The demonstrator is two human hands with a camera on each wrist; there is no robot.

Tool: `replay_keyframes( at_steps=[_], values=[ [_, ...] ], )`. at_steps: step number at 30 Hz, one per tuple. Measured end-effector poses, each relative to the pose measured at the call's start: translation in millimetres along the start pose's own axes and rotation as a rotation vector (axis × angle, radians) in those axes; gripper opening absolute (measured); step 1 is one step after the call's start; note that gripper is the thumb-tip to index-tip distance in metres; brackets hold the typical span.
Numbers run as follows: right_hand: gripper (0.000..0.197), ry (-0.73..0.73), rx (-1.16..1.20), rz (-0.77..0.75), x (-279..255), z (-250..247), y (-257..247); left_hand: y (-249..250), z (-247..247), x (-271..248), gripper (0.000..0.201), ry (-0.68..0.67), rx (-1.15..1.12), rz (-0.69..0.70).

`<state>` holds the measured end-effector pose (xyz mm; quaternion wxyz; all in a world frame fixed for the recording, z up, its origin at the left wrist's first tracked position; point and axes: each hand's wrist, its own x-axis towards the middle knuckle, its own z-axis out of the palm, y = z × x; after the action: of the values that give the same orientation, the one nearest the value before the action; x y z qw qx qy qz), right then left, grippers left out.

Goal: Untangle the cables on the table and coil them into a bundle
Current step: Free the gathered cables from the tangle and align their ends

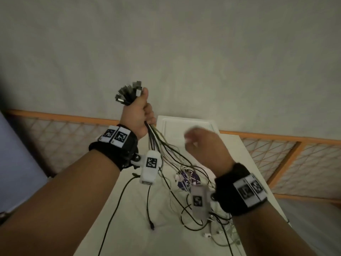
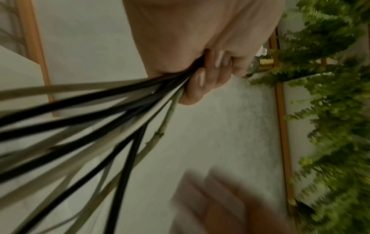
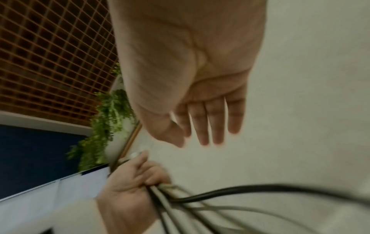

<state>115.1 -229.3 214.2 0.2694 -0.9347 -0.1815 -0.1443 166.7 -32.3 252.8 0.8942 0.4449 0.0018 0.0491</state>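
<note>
Left hand [image 1: 140,111] fists cables [image 1: 166,154] below plugs; right hand [image 3: 192,88] spread, empty. Cables limp, light: take hold just beneath the fist.

We cannot count the cables [image 1: 162,145] inside the left hand [image 1: 140,113]; our right hand [image 1: 204,146] is motion-blurred, and the table [image 1: 129,200] runs off the bottom edge.
</note>
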Motion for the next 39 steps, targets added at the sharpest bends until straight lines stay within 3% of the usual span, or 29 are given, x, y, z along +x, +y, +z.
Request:
replay_keyframes(
  at_steps=[1, 3, 5, 7, 9, 13, 16, 20, 23, 25, 27, 31, 33, 35, 39],
  values=[
    [0.043, 0.091, 0.144, -0.029, 10, -2, -18, -6, 7, -6, 0.038, -0.032, 0.016, -0.011],
    [0.061, -0.004, 0.411, -0.061, 28, 8, -46, -18, 18, -16, 0.046, -0.102, 0.086, -0.004],
    [0.056, -0.105, 0.687, -0.038, 35, 26, -56, -22, 22, -22, 0.053, -0.139, 0.153, 0.029],
    [0.037, -0.150, 0.822, 0.045, 33, 45, -49, -15, 19, -22, 0.053, -0.122, 0.124, 0.074],
    [0.015, -0.136, 0.629, 0.037, 23, 60, -44, -8, 11, -17, 0.047, -0.083, 0.105, 0.132],
    [0.026, -0.045, 0.406, -0.051, 19, 68, -43, -11, -2, -15, 0.035, -0.050, -0.045, 0.089],
    [0.024, -0.102, 0.308, -0.089, 25, 58, -41, -13, -12, -14, 0.035, -0.044, -0.240, -0.016],
    [0.024, -0.216, 0.261, -0.077, 23, 50, -39, -17, -18, -14, 0.038, 0.005, -0.331, -0.069],
    [0.019, -0.240, 0.162, -0.058, 20, 47, -37, -24, -15, -15, 0.042, 0.054, -0.278, -0.055],
    [0.053, -0.193, 0.078, -0.025, 17, 44, -37, -29, -13, -16, 0.045, 0.058, -0.177, -0.034],
    [0.068, -0.133, 0.169, -0.006, 18, 38, -44, -36, -9, -18, 0.046, 0.034, -0.029, -0.034],
    [0.040, -0.062, 0.297, -0.063, 28, 39, -55, -44, 2, -22, 0.027, 0.071, 0.129, -0.058],
    [0.029, -0.054, 0.325, -0.120, 29, 46, -54, -43, 3, -20, 0.037, 0.063, 0.143, -0.077],
    [0.028, -0.027, 0.253, -0.143, 31, 51, -52, -41, 3, -22, 0.039, -0.007, 0.128, -0.113],
    [0.033, -0.004, 0.109, -0.155, 43, 47, -51, -46, 5, -33, 0.021, -0.095, 0.049, -0.140]
  ],
)
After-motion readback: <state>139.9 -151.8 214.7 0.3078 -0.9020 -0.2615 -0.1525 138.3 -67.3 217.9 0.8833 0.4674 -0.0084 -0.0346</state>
